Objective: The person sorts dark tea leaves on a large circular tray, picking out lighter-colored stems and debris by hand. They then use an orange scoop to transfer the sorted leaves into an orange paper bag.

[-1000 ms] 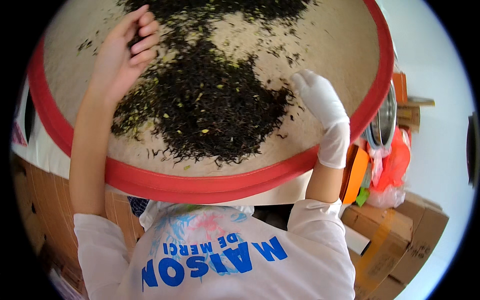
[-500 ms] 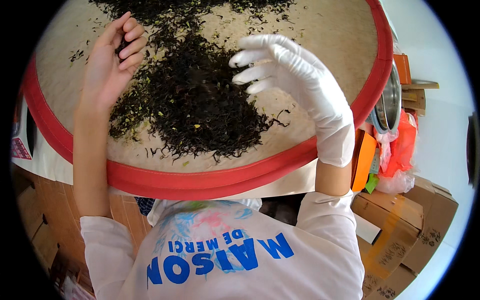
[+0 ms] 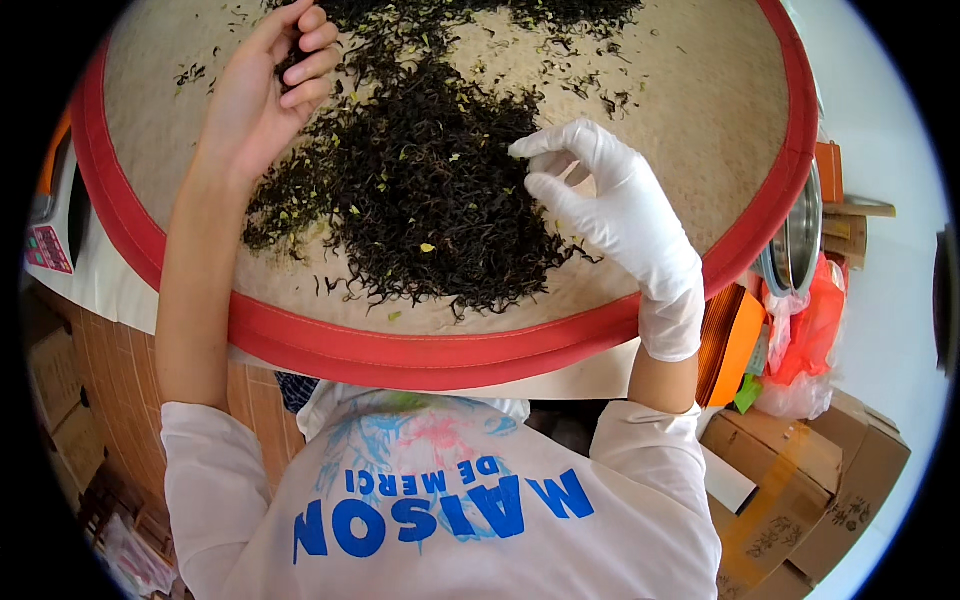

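Observation:
A round tray with a red fabric rim (image 3: 450, 360) holds a heap of dark, twisted dry leaves (image 3: 420, 190) flecked with pale yellow-green bits. At the upper left, my bare left hand (image 3: 268, 95) is curled, palm partly turned up, around a small bunch of dark leaves. My right hand (image 3: 600, 190), in a white glove, hovers at the heap's right edge, its fingers bent, thumb and forefinger apart; whether its fingertips touch any leaves is hard to tell.
More leaves (image 3: 560, 15) lie at the tray's far side. Right of it are metal basins (image 3: 800, 235), orange packets (image 3: 728, 340), red plastic bags (image 3: 808, 320) and cardboard boxes (image 3: 840, 490) beside a pale wall. A small appliance with a pink panel (image 3: 50, 250) sits at left.
My gloved right hand has moved left to the heap, its fingers spreading and then bending further. My left hand stays curled at the upper left, shifting only slightly.

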Action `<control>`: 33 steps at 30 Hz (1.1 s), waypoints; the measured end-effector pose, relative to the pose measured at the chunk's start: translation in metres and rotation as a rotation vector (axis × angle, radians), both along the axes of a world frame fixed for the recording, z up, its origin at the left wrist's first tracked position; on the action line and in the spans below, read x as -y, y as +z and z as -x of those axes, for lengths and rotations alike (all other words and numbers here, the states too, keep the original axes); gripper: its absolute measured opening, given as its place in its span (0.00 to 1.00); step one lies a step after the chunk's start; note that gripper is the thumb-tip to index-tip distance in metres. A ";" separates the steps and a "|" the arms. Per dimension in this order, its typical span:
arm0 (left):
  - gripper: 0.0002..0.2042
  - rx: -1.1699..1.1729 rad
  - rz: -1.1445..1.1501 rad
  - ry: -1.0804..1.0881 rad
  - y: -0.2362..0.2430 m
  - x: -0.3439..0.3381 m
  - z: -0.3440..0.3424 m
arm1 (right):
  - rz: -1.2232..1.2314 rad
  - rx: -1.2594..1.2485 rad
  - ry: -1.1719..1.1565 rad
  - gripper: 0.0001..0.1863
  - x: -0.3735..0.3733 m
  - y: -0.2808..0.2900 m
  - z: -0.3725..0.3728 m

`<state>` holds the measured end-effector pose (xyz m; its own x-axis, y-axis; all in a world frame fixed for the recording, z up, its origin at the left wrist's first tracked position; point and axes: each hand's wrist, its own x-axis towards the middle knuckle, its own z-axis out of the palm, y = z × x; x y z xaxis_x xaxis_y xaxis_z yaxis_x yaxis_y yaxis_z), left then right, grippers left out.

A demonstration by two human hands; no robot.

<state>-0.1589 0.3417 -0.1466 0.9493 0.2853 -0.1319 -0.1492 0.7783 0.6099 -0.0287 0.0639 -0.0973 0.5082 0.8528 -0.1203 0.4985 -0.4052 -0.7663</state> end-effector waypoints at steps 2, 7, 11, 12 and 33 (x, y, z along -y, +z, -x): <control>0.11 0.019 0.002 0.004 -0.002 -0.002 0.002 | -0.102 0.143 0.085 0.11 -0.005 0.000 0.003; 0.12 -0.101 -0.008 0.059 0.002 0.007 -0.004 | -0.284 0.533 0.172 0.09 -0.037 -0.010 0.018; 0.13 -0.158 0.008 0.094 0.006 0.009 -0.002 | -0.137 0.787 0.200 0.13 -0.054 -0.015 0.044; 0.13 -0.148 0.006 0.092 0.007 0.009 -0.002 | -0.094 0.797 0.195 0.13 -0.054 -0.016 0.045; 0.12 -0.146 0.080 -0.182 0.014 0.039 -0.001 | -0.246 0.007 -0.134 0.09 -0.048 -0.002 0.040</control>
